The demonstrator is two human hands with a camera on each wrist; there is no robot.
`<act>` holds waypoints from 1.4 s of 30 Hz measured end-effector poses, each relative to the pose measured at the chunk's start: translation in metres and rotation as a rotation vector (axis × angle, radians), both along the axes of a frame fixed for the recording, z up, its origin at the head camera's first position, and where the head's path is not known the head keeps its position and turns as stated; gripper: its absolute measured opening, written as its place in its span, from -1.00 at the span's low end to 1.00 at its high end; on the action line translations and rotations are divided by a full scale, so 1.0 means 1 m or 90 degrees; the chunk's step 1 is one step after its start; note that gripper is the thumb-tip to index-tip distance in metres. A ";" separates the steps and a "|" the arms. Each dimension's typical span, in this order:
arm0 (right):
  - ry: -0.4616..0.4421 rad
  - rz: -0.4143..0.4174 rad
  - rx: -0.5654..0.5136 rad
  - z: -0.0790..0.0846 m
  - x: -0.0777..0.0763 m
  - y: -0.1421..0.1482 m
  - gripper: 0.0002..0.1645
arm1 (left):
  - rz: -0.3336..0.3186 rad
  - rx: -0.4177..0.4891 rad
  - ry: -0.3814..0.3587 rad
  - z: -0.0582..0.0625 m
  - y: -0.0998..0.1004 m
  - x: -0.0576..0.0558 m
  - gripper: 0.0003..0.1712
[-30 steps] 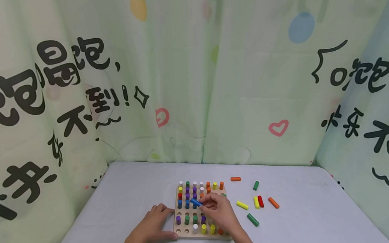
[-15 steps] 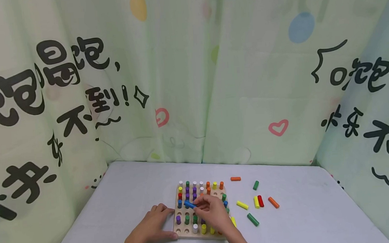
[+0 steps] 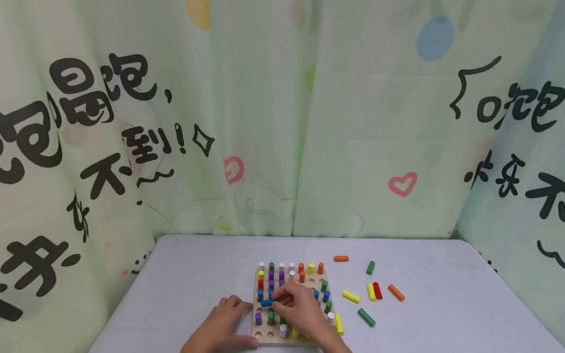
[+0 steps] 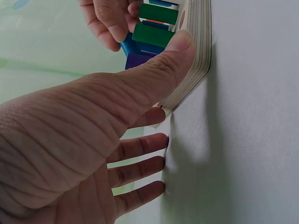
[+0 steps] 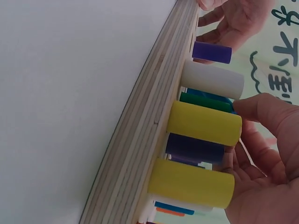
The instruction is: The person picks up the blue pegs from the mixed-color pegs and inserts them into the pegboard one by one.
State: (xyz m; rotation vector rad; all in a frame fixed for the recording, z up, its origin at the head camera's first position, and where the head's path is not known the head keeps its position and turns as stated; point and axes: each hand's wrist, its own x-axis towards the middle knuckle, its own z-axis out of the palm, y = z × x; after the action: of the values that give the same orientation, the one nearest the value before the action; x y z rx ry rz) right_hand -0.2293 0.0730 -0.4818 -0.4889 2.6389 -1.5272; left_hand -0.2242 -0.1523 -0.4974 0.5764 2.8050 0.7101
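A wooden pegboard (image 3: 265, 339) with round holes stands on the table, rows of coloured pegs upright in it. My left hand (image 3: 226, 325) rests at its left side, fingers straight; in the left wrist view the thumb (image 4: 180, 42) lies against the board's edge near the corner. Over the left part of the board, my right hand (image 3: 299, 309) pinches a blue peg (image 3: 267, 303) between thumb and fingertips. That peg lies roughly level, above a row with bare holes and beside a purple peg (image 3: 258, 318) and a green peg (image 3: 271, 318). The right hand hides the board's middle.
Loose pegs lie on the white table right of the board: a red peg (image 3: 377, 290), a green peg (image 3: 366, 317), an orange peg (image 3: 396, 292), a yellow peg (image 3: 351, 296) and several others. One yellow peg (image 3: 339, 323) lies against the board's right side. A printed curtain (image 3: 334, 140) hangs behind.
My right hand has moved left across the board with the blue peg, which has turned from slanted to nearly level. The left hand has stayed at the board's side.
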 end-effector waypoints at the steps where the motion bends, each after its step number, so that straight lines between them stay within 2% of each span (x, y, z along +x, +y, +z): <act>1: 0.003 0.002 0.001 0.000 0.000 -0.001 -0.88 | 0.000 0.000 0.002 0.000 0.000 0.000 -0.07; 7: 0.022 0.008 0.012 0.000 -0.002 -0.007 -0.89 | -0.001 0.004 0.006 0.002 -0.001 0.000 -0.07; 22: 0.021 0.006 0.050 -0.001 -0.006 -0.019 -0.89 | -0.015 0.013 0.011 0.002 -0.002 0.002 -0.09; 32: 0.009 0.006 0.011 -0.002 -0.005 -0.023 -0.85 | -0.023 0.021 0.023 0.001 -0.003 0.003 -0.08; 42: 0.009 -0.002 0.005 -0.001 -0.003 -0.024 -0.86 | -0.016 0.019 0.015 0.002 -0.002 0.002 -0.08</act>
State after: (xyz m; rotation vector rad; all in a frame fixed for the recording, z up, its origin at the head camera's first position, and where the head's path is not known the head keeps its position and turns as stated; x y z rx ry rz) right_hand -0.2319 0.0492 -0.4824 -0.4985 2.6565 -1.5195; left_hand -0.2219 -0.1547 -0.4951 0.6283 2.8083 0.7467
